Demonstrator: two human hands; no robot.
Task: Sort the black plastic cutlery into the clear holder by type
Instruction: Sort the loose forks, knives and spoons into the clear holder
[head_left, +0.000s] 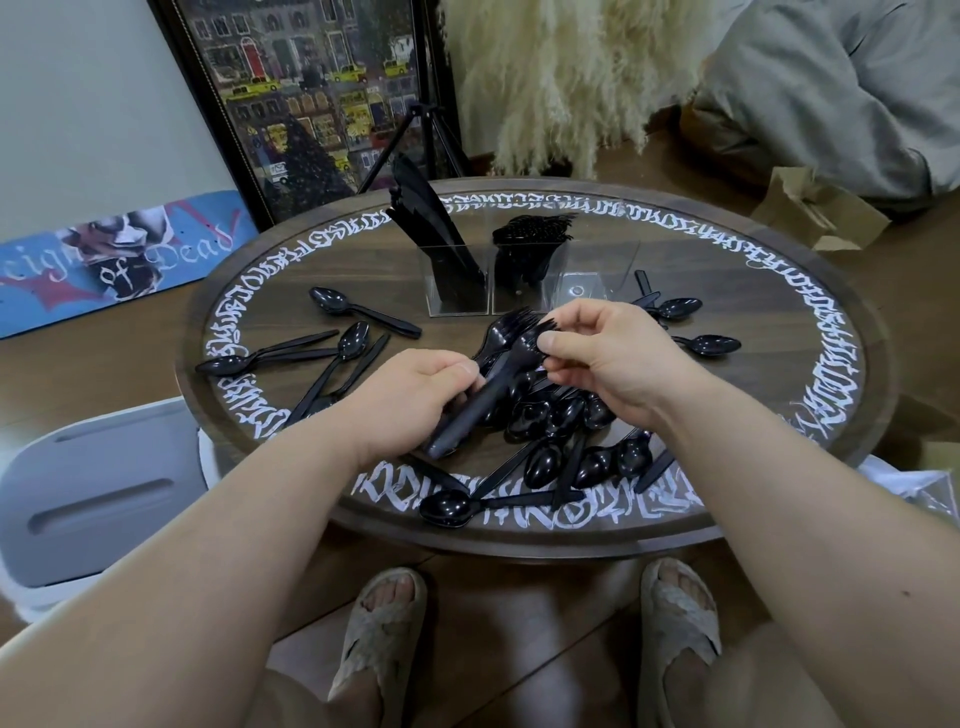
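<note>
Nearest, two feet in woven beige slippers (679, 618) on wood flooring, below the rim of a round dark table (810, 291) ringed with white lettering. Above them, both forearms reaching in over the table's near edge. Left hand (415, 395) curled round the handles of a bundle of black forks (506, 353), tines pointing away towards the holder. Right hand (608, 358) pinching at the tine end of that same bundle, thumb on the near side, fingers bent over the top; hard to tell whether one fork or several sit between those fingertips. Beneath and just in front of the hands, a heap of black spoons (561, 431) lying crossed over one another. More loose spoons (332, 353) scattered at left, a few others at right near the rim. Beyond the hands, clear holder (524, 280) standing upright with three compartments: left one packed with knives (431, 218) leaning leftward, middle one holding forks, right one seemingly bare. Past the table, a framed street picture (311, 93) propped against the wall, a skateboard deck (119, 260) at left, pale pampas grass (561, 78) behind, a brown paper bag (821, 208) at right, and a grey plastic stool (93, 493) beside the left forearm.
</note>
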